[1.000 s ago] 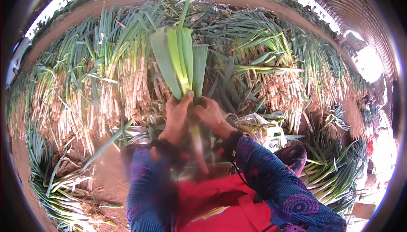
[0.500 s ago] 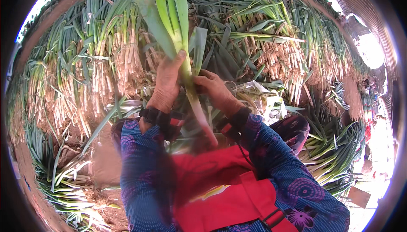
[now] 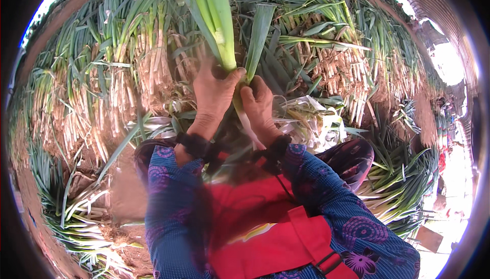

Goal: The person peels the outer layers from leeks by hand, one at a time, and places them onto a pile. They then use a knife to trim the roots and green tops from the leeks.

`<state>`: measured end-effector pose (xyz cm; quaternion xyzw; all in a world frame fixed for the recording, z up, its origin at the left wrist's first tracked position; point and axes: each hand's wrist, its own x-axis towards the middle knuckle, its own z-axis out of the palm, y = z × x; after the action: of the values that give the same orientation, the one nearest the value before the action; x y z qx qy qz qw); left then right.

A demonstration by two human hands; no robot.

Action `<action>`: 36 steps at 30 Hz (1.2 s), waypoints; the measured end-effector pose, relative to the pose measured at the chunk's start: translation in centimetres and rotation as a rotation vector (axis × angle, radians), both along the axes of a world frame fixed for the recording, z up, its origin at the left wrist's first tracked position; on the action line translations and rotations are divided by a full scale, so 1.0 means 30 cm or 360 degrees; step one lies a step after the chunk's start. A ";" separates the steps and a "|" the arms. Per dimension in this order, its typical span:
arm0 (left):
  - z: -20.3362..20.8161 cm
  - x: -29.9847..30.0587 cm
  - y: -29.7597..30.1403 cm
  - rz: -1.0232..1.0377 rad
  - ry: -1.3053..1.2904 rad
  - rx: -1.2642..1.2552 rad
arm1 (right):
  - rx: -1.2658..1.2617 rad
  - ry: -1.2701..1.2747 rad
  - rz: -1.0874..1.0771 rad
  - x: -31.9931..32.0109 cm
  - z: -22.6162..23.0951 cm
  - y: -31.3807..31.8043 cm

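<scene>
Green leek (image 3: 220, 21), one: left hand (image 3: 214, 95) grips it; right hand (image 3: 259, 108) pinches one leaf (image 3: 260, 31).

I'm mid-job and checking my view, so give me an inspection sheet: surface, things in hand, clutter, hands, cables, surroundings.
Surface: brown ground, partly covered by plants.
Things in hand: one leek-like plant, leaves pointing away from the body; a separate-standing green leaf beside it.
Clutter: pale, crumpled leafy heap, right of the hands.
Hands: left hand grips the stalk; right hand pinches the leaf's base.
Cables: thin dark cord near the right cuff.
Surroundings: bundled plants ahead; corrugated structure upper right.
</scene>
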<state>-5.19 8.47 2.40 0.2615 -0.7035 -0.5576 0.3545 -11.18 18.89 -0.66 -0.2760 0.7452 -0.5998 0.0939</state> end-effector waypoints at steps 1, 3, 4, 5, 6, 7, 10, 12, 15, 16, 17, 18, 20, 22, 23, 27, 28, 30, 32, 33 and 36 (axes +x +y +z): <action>0.000 0.001 -0.001 0.0017 0.0022 -0.0006 | -0.0036 0.0017 -0.0028 -0.001 -0.003 -0.007; -0.016 0.000 -0.023 0.0003 0.0033 0.0020 | -0.0067 0.0032 -0.0055 -0.005 -0.009 -0.017; -0.030 0.000 -0.034 -0.0015 0.0045 0.0050 | -0.0092 -0.0029 -0.0064 -0.008 -0.012 -0.020; -0.045 0.002 -0.039 -0.0015 0.0043 0.0054 | -0.0118 -0.0090 -0.0073 -0.010 -0.014 -0.021; -0.048 0.000 -0.036 -0.0100 0.0137 0.0190 | -0.0120 -0.0087 -0.0079 -0.018 -0.020 -0.017; -0.050 -0.002 -0.032 -0.0187 0.0230 0.0326 | -0.0223 -0.0225 -0.0086 -0.026 -0.026 -0.012; -0.059 0.010 -0.024 -0.0282 0.0348 0.0430 | -0.0346 -0.0570 -0.0081 -0.020 -0.014 0.003; -0.057 0.011 -0.027 -0.0350 0.0383 0.0513 | -0.0366 -0.0775 -0.0076 -0.026 -0.009 0.010; -0.045 0.005 -0.027 -0.0509 0.0443 0.0642 | -0.0232 -0.1029 -0.0093 -0.062 -0.045 0.022; -0.040 0.003 -0.023 -0.0593 0.0467 0.0688 | -0.0263 -0.0870 0.0073 -0.066 -0.066 0.032; -0.035 0.000 -0.017 -0.0601 0.0466 0.0691 | -0.0291 -0.0708 0.0237 -0.072 -0.086 0.042; -0.026 0.003 -0.011 -0.0573 0.0420 0.0674 | -0.0287 -0.0713 0.0238 -0.062 -0.069 0.039; -0.028 0.008 -0.002 -0.0542 0.0372 0.0662 | -0.0496 -0.1444 0.0120 -0.040 -0.036 0.030; -0.030 0.003 0.009 -0.0432 0.0368 0.0453 | -0.0478 -0.1402 0.0052 -0.028 -0.036 0.027; -0.031 0.005 0.011 -0.0436 0.0367 0.0455 | -0.0457 -0.1362 -0.0010 -0.023 -0.036 0.025; -0.036 0.007 0.006 -0.0412 0.0533 0.0479 | -0.0516 -0.1183 -0.0023 -0.033 -0.088 0.033; -0.039 0.007 -0.001 -0.0434 0.0583 0.0502 | -0.0526 -0.1319 -0.0025 -0.047 -0.104 0.032; -0.029 0.005 0.005 -0.0407 0.0698 0.0552 | -0.0539 -0.1455 -0.0031 -0.076 -0.127 0.026; -0.024 0.008 -0.011 -0.0392 0.0719 0.0522 | -0.0633 -0.2051 -0.0245 -0.098 -0.143 0.019; -0.014 0.023 -0.025 -0.0357 0.0741 0.0488 | -0.0625 -0.2060 -0.0236 -0.082 -0.146 0.021; 0.022 0.056 -0.084 -0.0285 0.0822 0.0602 | -0.0869 -0.2225 0.0165 -0.093 -0.201 0.070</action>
<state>-3.51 5.94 3.06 0.1097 -0.4946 -0.7552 0.4158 -13.98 21.00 -6.69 0.1208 0.3229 -0.7936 0.5014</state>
